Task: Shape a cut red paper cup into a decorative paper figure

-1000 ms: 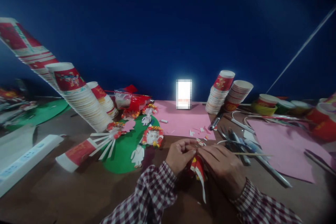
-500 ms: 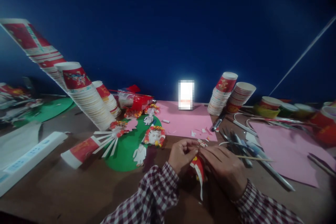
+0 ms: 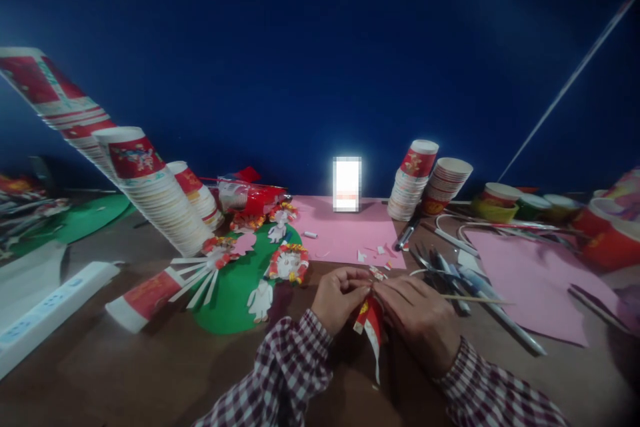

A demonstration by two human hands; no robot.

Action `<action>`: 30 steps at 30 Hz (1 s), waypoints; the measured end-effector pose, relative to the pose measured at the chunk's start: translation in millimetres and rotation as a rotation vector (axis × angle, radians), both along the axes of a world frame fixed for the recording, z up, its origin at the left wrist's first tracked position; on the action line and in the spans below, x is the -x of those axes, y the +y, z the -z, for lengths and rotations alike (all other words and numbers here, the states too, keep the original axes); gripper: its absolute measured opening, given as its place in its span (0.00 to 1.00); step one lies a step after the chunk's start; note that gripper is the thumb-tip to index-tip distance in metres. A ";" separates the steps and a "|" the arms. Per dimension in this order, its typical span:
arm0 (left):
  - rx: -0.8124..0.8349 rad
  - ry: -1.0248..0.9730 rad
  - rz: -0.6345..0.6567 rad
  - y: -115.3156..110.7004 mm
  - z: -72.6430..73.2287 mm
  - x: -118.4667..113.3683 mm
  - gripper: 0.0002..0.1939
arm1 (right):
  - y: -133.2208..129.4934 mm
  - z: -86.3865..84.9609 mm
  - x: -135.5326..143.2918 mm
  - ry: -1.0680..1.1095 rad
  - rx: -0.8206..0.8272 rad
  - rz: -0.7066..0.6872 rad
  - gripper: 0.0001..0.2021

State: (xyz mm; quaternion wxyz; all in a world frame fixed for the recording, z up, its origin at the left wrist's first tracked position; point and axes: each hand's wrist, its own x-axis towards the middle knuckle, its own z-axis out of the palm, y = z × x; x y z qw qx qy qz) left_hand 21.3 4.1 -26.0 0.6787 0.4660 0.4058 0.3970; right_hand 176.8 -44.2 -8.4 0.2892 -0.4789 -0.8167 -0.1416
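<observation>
Between my hands is a red and gold cut piece of paper cup (image 3: 371, 312), with a pale curled strip hanging from its lower end. My left hand (image 3: 340, 300) pinches its upper edge between thumb and fingers. My right hand (image 3: 419, 317) comes in from the other side, fingers bent and meeting the left fingertips on the same piece; its thumb is hidden. Just beyond the fingertips lies a small white and red paper scrap (image 3: 379, 273). To the left, white paper animal cutouts (image 3: 261, 300) and a red-yellow curled paper ring (image 3: 289, 263) rest on green card (image 3: 225, 317).
Tall stacks of paper cups (image 3: 155, 190) lean at the left, and shorter stacks (image 3: 413, 180) stand at the back right. A cup with cut strips (image 3: 145, 299) lies near a power strip (image 3: 55, 313). Pens and tools (image 3: 460, 280) lie right of my hands, beside pink paper (image 3: 530, 287).
The whole scene has shifted slightly left in view. Both hands stay together on the cup piece, which has tilted a little, showing more of its red side.
</observation>
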 end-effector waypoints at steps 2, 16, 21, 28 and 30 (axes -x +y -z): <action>-0.003 0.008 -0.003 0.5 1.7 -0.1 0.18 | 0.7 1.0 0.5 0.018 0.006 -0.002 0.11; 0.007 0.092 -0.048 1.7 2.1 -1.4 0.14 | 9.4 9.1 4.9 0.113 -0.022 -0.010 0.15; -0.008 0.093 -0.051 2.7 6.6 -2.0 0.13 | 9.6 14.1 3.1 0.119 -0.011 -0.015 0.15; 0.023 0.071 -0.075 3.5 6.7 -3.3 0.16 | 7.9 16.1 -1.5 0.096 0.008 -0.022 0.16; 0.025 0.051 -0.062 2.8 5.0 -3.2 0.18 | 7.2 15.0 -2.0 0.078 0.038 -0.029 0.16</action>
